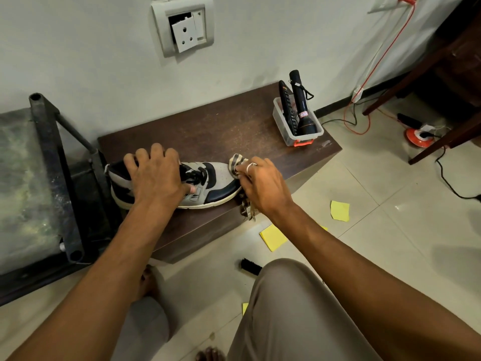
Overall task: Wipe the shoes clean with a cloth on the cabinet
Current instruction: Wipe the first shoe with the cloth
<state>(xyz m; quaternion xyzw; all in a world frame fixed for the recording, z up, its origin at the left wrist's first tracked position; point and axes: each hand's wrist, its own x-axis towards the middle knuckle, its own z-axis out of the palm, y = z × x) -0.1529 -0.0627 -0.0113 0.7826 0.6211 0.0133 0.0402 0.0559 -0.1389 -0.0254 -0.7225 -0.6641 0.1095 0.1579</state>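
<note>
Mid-frame, left hand (156, 175) clamps the shoe (216, 183), right hand (263, 186) pinches the cloth (237, 162) at the toe. Shoe's near the cabinet (221, 126) edge; a hard wipe might shove it off.

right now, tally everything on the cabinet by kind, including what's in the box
shoe: 1
cloth: 1
plastic box: 1
torch: 1
remote: 1
total: 5
</note>
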